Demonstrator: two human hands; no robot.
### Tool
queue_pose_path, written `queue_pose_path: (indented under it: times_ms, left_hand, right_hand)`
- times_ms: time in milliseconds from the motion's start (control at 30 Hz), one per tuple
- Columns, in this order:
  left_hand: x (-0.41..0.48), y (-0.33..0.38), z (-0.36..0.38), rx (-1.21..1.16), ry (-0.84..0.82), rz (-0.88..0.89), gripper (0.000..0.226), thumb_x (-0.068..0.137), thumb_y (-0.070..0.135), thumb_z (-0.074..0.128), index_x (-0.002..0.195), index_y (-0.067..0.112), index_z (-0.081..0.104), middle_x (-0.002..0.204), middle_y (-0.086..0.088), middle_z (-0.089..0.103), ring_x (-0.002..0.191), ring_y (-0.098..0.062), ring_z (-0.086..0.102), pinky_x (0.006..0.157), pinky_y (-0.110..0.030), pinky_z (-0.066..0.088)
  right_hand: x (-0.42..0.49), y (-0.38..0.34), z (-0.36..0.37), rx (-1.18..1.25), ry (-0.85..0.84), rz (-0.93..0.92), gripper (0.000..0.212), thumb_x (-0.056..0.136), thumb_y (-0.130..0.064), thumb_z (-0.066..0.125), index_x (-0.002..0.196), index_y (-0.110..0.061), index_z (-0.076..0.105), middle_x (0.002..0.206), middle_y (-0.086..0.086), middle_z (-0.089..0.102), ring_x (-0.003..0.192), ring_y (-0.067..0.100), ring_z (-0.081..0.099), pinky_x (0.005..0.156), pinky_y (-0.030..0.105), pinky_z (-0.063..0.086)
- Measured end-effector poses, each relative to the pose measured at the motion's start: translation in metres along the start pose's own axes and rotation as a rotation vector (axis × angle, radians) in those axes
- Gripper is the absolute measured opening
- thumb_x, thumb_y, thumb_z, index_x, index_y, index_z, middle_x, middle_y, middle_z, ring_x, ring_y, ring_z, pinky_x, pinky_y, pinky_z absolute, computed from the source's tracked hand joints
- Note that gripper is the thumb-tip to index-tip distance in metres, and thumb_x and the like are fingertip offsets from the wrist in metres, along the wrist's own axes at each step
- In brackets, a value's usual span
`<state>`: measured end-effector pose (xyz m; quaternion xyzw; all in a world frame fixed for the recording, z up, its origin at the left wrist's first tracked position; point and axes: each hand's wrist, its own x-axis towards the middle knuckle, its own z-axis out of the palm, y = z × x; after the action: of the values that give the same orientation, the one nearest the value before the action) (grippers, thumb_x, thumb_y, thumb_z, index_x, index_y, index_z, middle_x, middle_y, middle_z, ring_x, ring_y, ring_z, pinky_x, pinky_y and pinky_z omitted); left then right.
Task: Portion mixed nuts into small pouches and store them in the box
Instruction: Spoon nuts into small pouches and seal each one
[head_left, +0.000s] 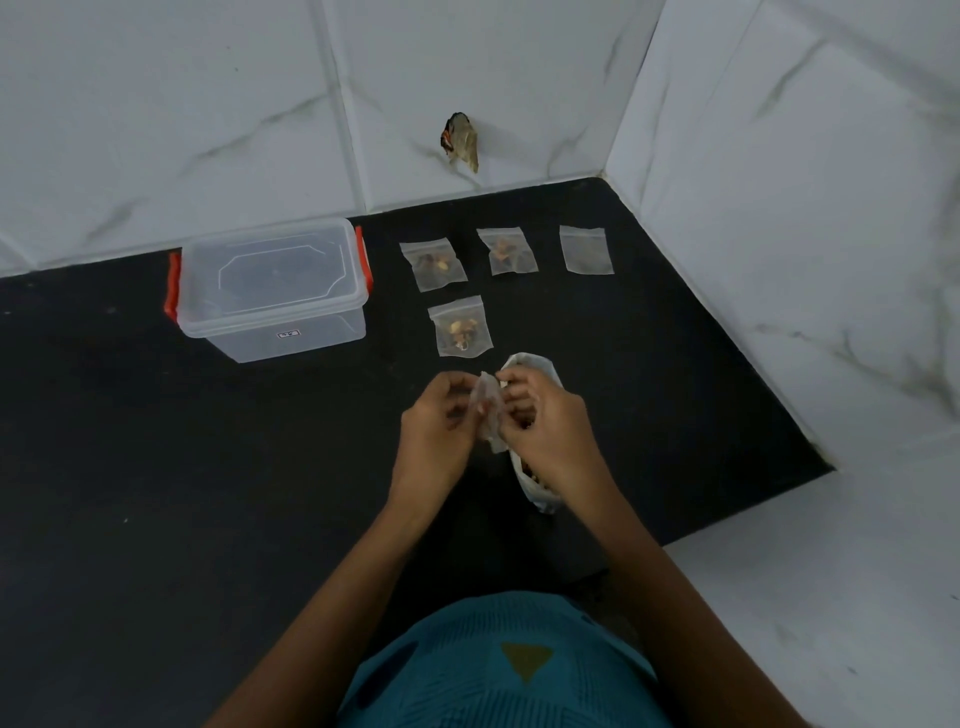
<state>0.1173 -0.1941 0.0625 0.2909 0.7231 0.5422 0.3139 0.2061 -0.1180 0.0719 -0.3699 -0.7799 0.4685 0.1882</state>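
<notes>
Seen from the head camera, both hands meet over the black counter (156, 467), near the middle of the scene. The left hand (439, 415) and the right hand (545, 421) each have their fingers curled and pinched on the edges of one small pouch (488, 410), held up between them. Under the right hand lies a larger bag of nuts (540, 493), its open top pointing away. Just beyond it rests a filled pouch (460, 326). Farther back, near the white tiled wall (156, 130), sits a row of three: two more pouches with nuts (434, 264) (507, 251), and an empty pouch (586, 249) on the right. The clear box (270, 291) stands to the left of the row, lid on, with orange clips at both ends.
</notes>
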Motion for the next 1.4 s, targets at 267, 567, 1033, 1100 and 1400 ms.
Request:
queue_pose_path:
  times_ms: [267, 567, 1033, 1100, 1400]
  left_hand:
    - [0.002, -0.008, -0.002, 0.221, 0.047, 0.095, 0.046, 0.079, -0.005, 0.059, 0.090, 0.040, 0.051, 0.111, 0.012, 0.054, 0.100, 0.002, 0.053, 0.085, -0.014, 0.047]
    - [0.004, -0.011, -0.005, 0.203, -0.199, 0.255, 0.061, 0.080, 0.024, 0.070, 0.131, 0.030, 0.039, 0.128, 0.026, 0.034, 0.128, 0.002, 0.029, 0.105, -0.017, 0.026]
    - [0.010, -0.025, 0.026, 0.274, -0.013, 0.390, 0.072, 0.066, 0.017, 0.081, 0.125, 0.007, 0.042, 0.112, 0.026, 0.032, 0.114, -0.006, 0.037, 0.105, -0.055, 0.033]
    - [0.009, -0.029, 0.026, 0.280, 0.011, 0.428, 0.067, 0.067, 0.021, 0.080, 0.123, 0.008, 0.044, 0.114, 0.016, 0.037, 0.113, -0.003, 0.039, 0.104, -0.057, 0.033]
    - [0.015, -0.035, 0.019, 0.210, -0.016, 0.449, 0.054, 0.071, 0.040, 0.063, 0.116, 0.013, 0.053, 0.112, 0.016, 0.051, 0.114, 0.003, 0.046, 0.116, -0.032, 0.009]
  right_hand:
    - [0.001, 0.004, -0.010, -0.168, 0.176, 0.072, 0.018, 0.078, -0.007, 0.063, 0.079, -0.021, 0.053, 0.078, -0.009, 0.054, 0.073, 0.007, 0.057, 0.066, 0.017, 0.047]
    - [0.002, 0.001, -0.023, -0.064, 0.134, 0.049, 0.011, 0.085, -0.006, 0.060, 0.093, -0.009, 0.066, 0.075, -0.011, 0.059, 0.068, -0.007, 0.057, 0.066, 0.001, 0.044]
    - [0.000, -0.005, -0.012, -0.115, -0.033, 0.066, 0.041, 0.081, -0.011, 0.066, 0.119, -0.015, 0.050, 0.103, -0.001, 0.059, 0.093, 0.010, 0.059, 0.086, 0.031, 0.051]
    - [0.000, -0.005, -0.012, -0.104, -0.087, 0.076, 0.050, 0.078, -0.013, 0.069, 0.123, -0.014, 0.046, 0.113, 0.004, 0.058, 0.102, 0.014, 0.057, 0.091, 0.034, 0.049]
    - [-0.004, -0.007, -0.012, -0.013, -0.082, 0.100, 0.037, 0.082, -0.005, 0.064, 0.115, -0.014, 0.052, 0.107, -0.001, 0.059, 0.095, 0.007, 0.057, 0.081, 0.017, 0.049]
